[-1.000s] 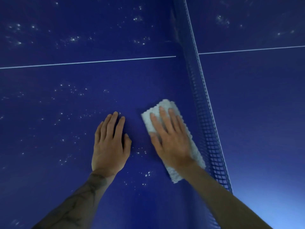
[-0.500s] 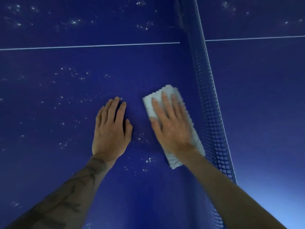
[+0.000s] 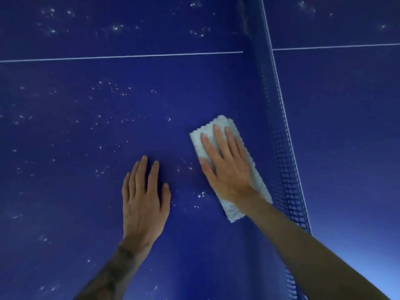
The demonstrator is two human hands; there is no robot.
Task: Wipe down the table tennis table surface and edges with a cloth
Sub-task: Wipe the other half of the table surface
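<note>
The left hand (image 3: 144, 202) lies flat on the blue table (image 3: 65, 202), fingers (image 3: 142, 169) straight and together, apparently bracing. Just beside the net (image 3: 279, 148), the right hand (image 3: 227, 167) presses a folded white cloth (image 3: 259, 187) down, fingers straight and slightly spread. The wiping step looks under way; the next stroke probably needs to sweep left over the white specks (image 3: 112, 87) beyond.

Blue mesh net (image 3: 279, 148), white top band

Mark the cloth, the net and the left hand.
cloth (image 3: 232, 210), head view, its uncovered lower end.
net (image 3: 279, 148), head view, the mesh beside the cloth.
left hand (image 3: 144, 202), head view, the back of the hand.
</note>
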